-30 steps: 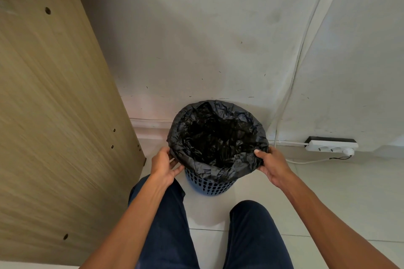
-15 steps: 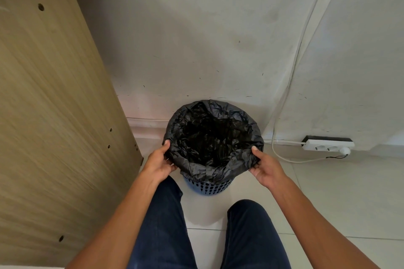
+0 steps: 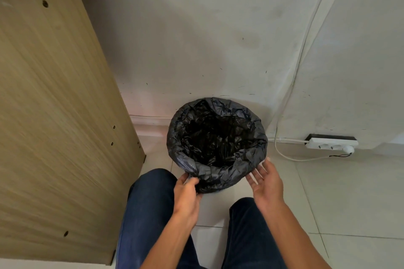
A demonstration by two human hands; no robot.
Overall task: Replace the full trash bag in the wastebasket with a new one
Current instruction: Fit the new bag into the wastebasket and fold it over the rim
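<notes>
the black trash bag (image 3: 216, 144) lines the wastebasket, its edge folded down over the rim so the basket itself is hidden; it stands on the tiled floor (image 3: 349, 192) against the wall (image 3: 196, 39). the left hand (image 3: 185, 192) pinches the bag's folded edge at its near left side. the right hand (image 3: 266, 181) is spread open, palm toward the bag's near right side, grasping nothing. a wooden panel (image 3: 54, 116) stands left of the bag, a power strip (image 3: 331, 144) to its right.

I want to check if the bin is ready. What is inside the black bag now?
Inside the black bag only dark crumpled plastic shows; no trash is visible, but the bottom is too dark to tell. The bag's folded edge covers the wastebasket completely. The left hand pinches that edge.
</notes>
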